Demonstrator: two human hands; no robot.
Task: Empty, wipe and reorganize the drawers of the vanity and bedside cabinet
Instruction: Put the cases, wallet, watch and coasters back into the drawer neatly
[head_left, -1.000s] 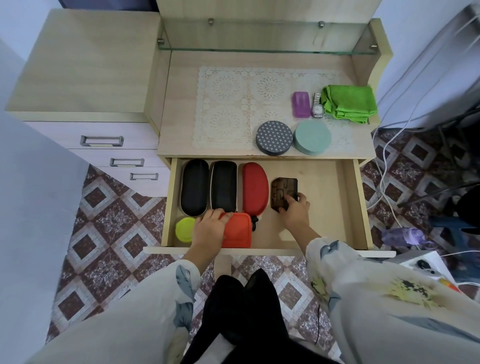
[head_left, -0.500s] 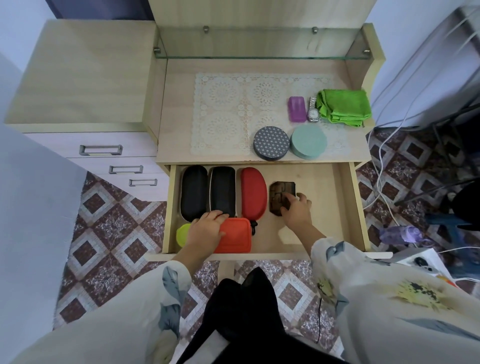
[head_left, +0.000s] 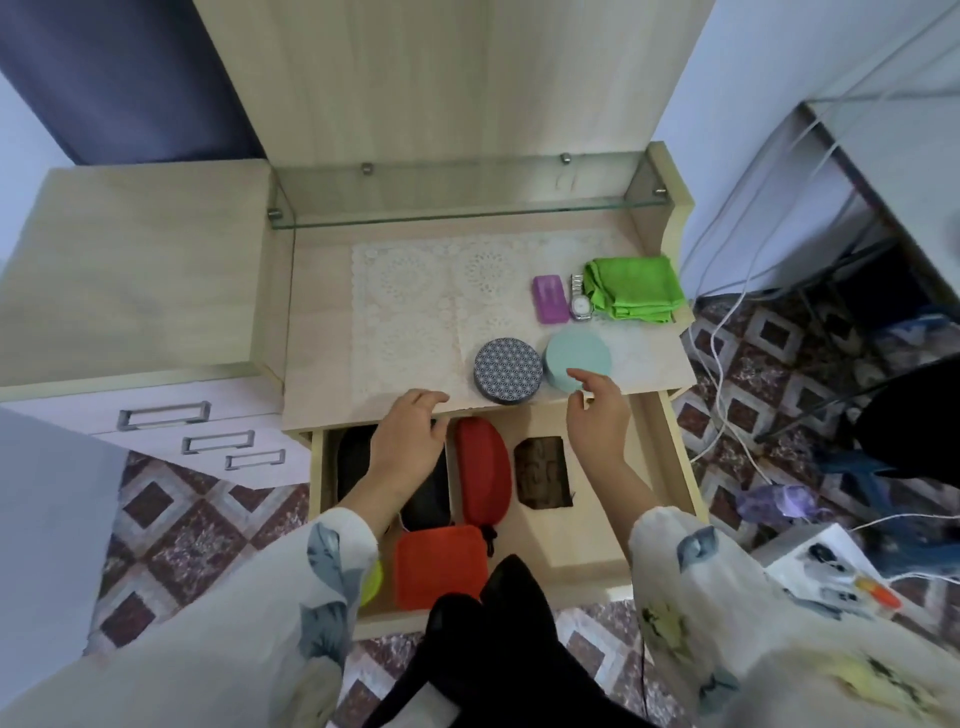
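Both your arms, sleeved to the wrist, reach forward over the open drawer (head_left: 597, 551). Your left hand (head_left: 410, 441) hovers palm down above the drawer's back left part, fingers loosely curled and holding nothing. Your right hand (head_left: 597, 415) hangs over the drawer's back edge, right of centre, fingers spread and slightly bent, likewise empty.

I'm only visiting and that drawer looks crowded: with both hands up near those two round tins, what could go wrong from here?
The teal tin and patterned tin sit at the front edge of the vanity top, above the open drawer. A clumsy nudge from the right hand could knock one onto the red case or brown wallet. Loose cables on the floor beside the vanity could catch a foot.
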